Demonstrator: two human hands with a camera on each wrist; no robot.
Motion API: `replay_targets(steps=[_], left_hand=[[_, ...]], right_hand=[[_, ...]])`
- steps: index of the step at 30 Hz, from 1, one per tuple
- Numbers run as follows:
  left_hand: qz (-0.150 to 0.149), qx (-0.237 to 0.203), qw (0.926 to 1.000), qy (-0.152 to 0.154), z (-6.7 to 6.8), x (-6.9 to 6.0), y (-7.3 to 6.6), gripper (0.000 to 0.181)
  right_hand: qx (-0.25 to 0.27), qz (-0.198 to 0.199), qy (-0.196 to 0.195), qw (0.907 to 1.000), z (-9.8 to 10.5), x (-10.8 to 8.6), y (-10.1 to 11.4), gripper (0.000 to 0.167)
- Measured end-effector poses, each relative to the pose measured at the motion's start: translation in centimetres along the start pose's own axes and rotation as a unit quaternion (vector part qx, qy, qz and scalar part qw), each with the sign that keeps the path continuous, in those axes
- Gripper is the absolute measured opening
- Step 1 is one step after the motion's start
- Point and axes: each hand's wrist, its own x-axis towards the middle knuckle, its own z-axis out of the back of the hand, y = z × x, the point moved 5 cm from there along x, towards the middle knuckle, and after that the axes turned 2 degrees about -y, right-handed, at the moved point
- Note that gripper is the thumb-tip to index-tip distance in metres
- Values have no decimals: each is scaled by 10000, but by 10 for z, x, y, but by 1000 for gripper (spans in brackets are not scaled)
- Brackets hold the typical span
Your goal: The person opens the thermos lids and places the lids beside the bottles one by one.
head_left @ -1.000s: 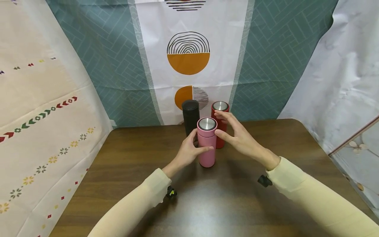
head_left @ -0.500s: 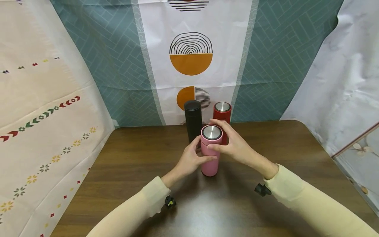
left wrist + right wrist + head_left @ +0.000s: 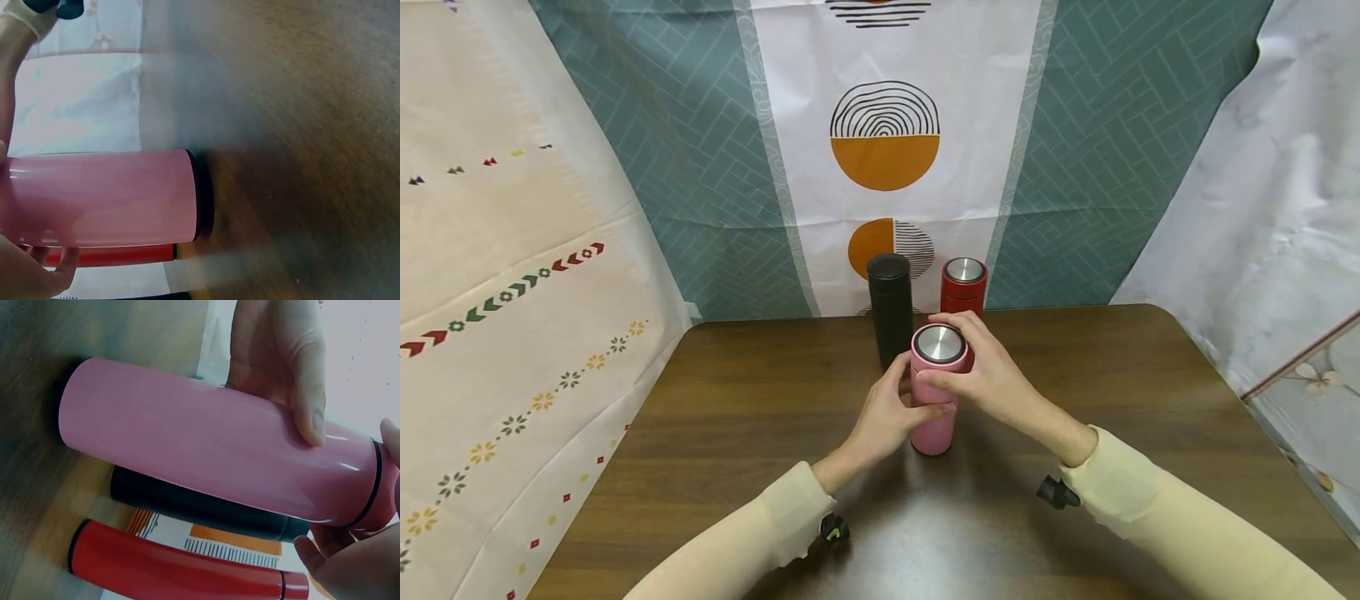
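Note:
A pink thermos flask (image 3: pixel 933 433) with a silver-topped lid (image 3: pixel 939 343) stands upright in front of me. My left hand (image 3: pixel 880 421) grips its body from the left, thumb across the front. Around the lid, from the right, my right hand (image 3: pixel 1000 392) curls its thumb and fingers. In the right wrist view the left thumb presses the flask's pink wall (image 3: pixel 187 434), while the right fingers lie at the lid end. The left wrist view shows the flask's dark base (image 3: pixel 204 197) at the tabletop; whether it touches is hard to tell.
Behind the pink flask stand a black flask (image 3: pixel 891 317) on the left and a red flask (image 3: pixel 963 292) on the right, partly hidden by the right hand. The brown wooden table (image 3: pixel 760 375) meets a patterned cloth (image 3: pixel 700 167) at its back edge.
The pink flask and both hands have come slightly toward me. My right hand, beside the lid with fingers spread a second ago, has closed around it. The left hand keeps its grip.

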Motion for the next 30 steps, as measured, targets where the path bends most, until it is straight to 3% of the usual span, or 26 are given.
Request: replay_targets(steps=[10,20,30], left_hand=[[-74,-188,9998,-43,0,-4,2,78],[-269,-243,9993,46,0,-2,7,78],[-531,5,9984,213,0,1,12,78]], right_hand=[[81,21,32,10000,-2,0,5,61],[194,-54,147,9997,-7,0,1,66],[236,-189,-168,9994,-5,-3,-6,57]])
